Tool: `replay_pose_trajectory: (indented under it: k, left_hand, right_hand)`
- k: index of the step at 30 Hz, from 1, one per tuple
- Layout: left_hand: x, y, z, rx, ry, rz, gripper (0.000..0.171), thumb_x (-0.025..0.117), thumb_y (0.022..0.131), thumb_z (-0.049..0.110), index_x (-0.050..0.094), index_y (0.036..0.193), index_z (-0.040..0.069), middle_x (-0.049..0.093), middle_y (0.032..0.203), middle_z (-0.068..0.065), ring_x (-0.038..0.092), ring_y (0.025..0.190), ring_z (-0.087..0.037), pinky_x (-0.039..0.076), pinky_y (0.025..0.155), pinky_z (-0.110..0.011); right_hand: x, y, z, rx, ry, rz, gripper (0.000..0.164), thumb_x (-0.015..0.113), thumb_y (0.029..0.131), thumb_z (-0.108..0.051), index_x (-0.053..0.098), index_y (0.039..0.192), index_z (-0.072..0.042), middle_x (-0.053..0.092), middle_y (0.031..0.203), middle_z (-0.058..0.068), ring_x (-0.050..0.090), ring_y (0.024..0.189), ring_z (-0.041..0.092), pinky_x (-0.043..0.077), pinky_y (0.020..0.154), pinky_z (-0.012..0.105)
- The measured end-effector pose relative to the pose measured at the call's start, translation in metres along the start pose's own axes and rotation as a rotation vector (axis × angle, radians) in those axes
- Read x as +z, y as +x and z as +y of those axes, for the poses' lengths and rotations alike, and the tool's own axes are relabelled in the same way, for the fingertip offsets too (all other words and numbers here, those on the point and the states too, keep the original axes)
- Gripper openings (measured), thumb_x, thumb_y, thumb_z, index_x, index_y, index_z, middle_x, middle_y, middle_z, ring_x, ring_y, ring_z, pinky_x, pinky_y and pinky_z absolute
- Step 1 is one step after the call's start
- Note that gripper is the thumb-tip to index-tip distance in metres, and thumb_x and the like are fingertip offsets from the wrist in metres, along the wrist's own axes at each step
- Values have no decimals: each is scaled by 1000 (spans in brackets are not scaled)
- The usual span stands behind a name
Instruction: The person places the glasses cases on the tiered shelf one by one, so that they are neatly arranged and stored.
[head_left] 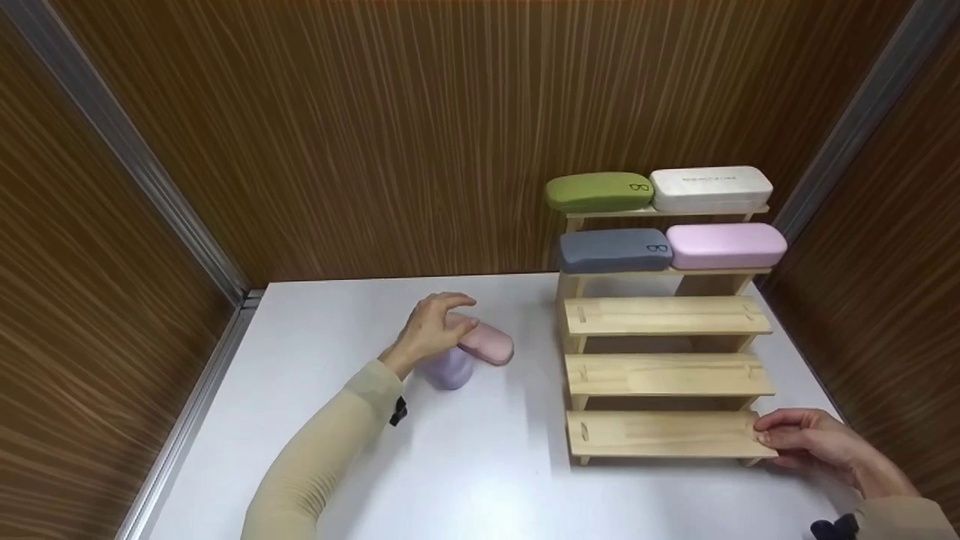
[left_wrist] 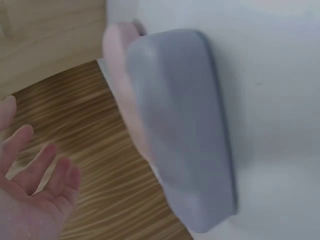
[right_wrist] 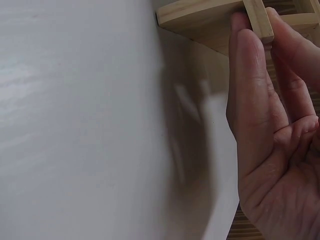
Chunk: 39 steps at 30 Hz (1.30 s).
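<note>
Nearest cam.: beige L sleeve (head_left: 322, 450), running up to L hand (head_left: 429, 328). Lavender case (head_left: 450, 372) sits on white tabletop (head_left: 322, 322) just under L hand; pale pink case (head_left: 489, 345) lies slantwise just right of same, partly hidden by it in head view. Contact betw. the two: can't tell. L hand cond.: fingers spread, slightly bent, gripping nothing; wrist view shows them apart from both cases. R hand (head_left: 821, 442) pinches right end of bottom shelf (head_left: 667, 435) of wooden rack (head_left: 667, 315). Upper tiers, beyond R hand: green case (head_left: 596, 191), white case (head_left: 712, 191), grey case (head_left: 611, 251), bright pink case (head_left: 726, 247).

Handling, est.: both loose cases prob. light, stiff-shelled, smooth; slip risk mod., esp. on rounded tops and ends. Rec. hold: thumb vs. fingers across narrow width, mid-length, low on sides. Rack prob. rigid but light enough to shift if knocked; shelf end looks a sound pinch pt.
</note>
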<state>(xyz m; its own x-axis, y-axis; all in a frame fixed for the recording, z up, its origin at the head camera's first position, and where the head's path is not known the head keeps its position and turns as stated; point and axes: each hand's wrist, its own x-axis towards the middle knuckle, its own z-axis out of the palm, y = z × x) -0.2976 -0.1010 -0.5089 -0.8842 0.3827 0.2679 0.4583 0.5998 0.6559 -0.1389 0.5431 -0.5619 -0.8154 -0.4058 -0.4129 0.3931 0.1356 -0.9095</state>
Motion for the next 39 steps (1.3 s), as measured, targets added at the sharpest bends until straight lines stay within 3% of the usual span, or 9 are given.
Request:
replay_pose_trajectory:
  k: [5,12,18,22,33,39]
  left_hand:
    - [6,-9,-13,-35,38,-21,42,80,103,27,77,140,7,75,150,-16,66,143,-41,48,127,-59]
    - [15,-20,-30,-109,43,-78,62,84,100,36,68,154,10,59,167,-22,48,161,-46,34,136,-67]
    - [22,-23,-40,-126,7,-130,78,90,94,36,60,161,10,47,175,-26,36,167,-52,26,138,-71]
    - [23,-23,-43,-136,11,-139,80,92,90,33,61,160,10,46,176,-26,32,168,-53,22,139,-73]
    - [17,-25,-49,-239,100,-152,79,95,90,40,66,157,13,51,175,-20,29,171,-51,10,140,-76]
    - [13,-32,-52,-272,105,-161,78,95,90,42,66,157,14,52,174,-19,29,171,-49,12,140,-73]
  right_hand:
    - [0,0,0,11,10,3,39,62,110,2,88,109,-28,83,102,-15,80,93,2,68,81,22]
    - [0,0,0,15,26,6,39,62,110,1,88,109,-28,83,101,-13,81,92,4,68,81,23]
    - [-1,-1,0,10,11,-1,41,60,111,1,88,109,-29,83,102,-14,81,93,4,68,81,22]
    - [-1,-1,0,5,4,-10,42,59,111,1,87,111,-30,83,104,-16,81,94,2,68,80,22]
    - [-2,-1,1,-16,4,-11,43,59,111,3,88,111,-29,83,101,-15,80,91,2,67,80,21]
    - [-1,1,0,-3,9,-17,42,60,111,2,88,110,-29,83,100,-14,81,91,2,68,80,21]
